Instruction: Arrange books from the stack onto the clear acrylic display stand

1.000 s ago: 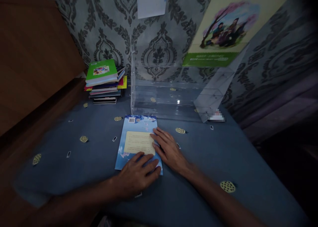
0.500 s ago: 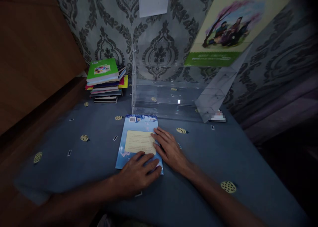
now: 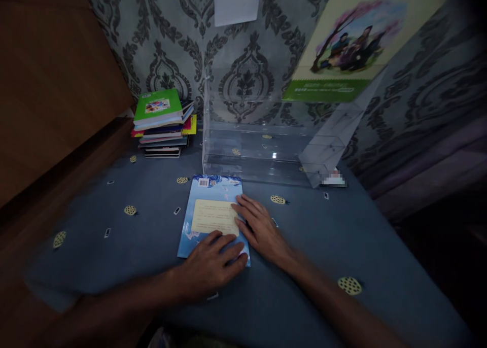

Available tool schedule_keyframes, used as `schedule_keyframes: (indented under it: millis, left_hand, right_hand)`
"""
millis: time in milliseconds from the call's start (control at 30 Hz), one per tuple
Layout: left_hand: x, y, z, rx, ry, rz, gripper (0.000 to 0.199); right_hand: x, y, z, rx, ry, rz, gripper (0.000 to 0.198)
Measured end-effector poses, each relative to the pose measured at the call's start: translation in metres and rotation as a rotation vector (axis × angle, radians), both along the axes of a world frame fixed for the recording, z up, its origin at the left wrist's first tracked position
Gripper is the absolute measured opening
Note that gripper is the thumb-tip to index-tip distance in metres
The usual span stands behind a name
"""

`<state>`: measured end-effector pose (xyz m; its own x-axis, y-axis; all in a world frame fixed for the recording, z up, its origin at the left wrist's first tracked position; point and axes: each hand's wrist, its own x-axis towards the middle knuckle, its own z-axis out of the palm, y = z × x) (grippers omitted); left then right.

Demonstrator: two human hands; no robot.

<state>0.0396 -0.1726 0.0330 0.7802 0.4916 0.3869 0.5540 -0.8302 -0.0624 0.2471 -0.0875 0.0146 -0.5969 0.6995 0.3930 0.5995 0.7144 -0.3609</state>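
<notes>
A blue book [image 3: 215, 217] with a cream text panel and a barcode lies flat on the cloth-covered table [image 3: 148, 256]. My left hand [image 3: 213, 264] rests across the book's near edge, fingers spread and laid flat. At the book's right edge is my right hand [image 3: 262, 229], its fingers stretched out and their tips on the cover. Both hands are open, and neither grips the book. Parts of the lower cover are hidden under the fingers.
A clear acrylic rack [image 3: 262, 158] stands behind the book. To the back left rises a stack of books [image 3: 163, 130] with a green one on top. A poster [image 3: 353, 48] leans above the rack's right side. A wooden panel [image 3: 57, 84] bounds the left.
</notes>
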Motion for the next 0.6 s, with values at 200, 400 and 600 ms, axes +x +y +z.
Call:
schedule_keyframes:
  millis: [200,400,600]
  left_hand:
    - [0.000,0.001,0.006,-0.001,0.003,-0.003,0.026]
    - [0.001,0.001,0.010,0.037,-0.043,-0.004,0.024]
    - [0.002,0.002,0.007,0.054,-0.034,-0.004,0.023]
  right_hand:
    - [0.001,0.000,-0.001,0.009,0.005,0.005,0.040]
    - [0.001,0.001,-0.001,0.018,-0.002,0.002,0.040]
    - [-0.006,0.001,0.011,0.006,-0.008,0.118,0.038]
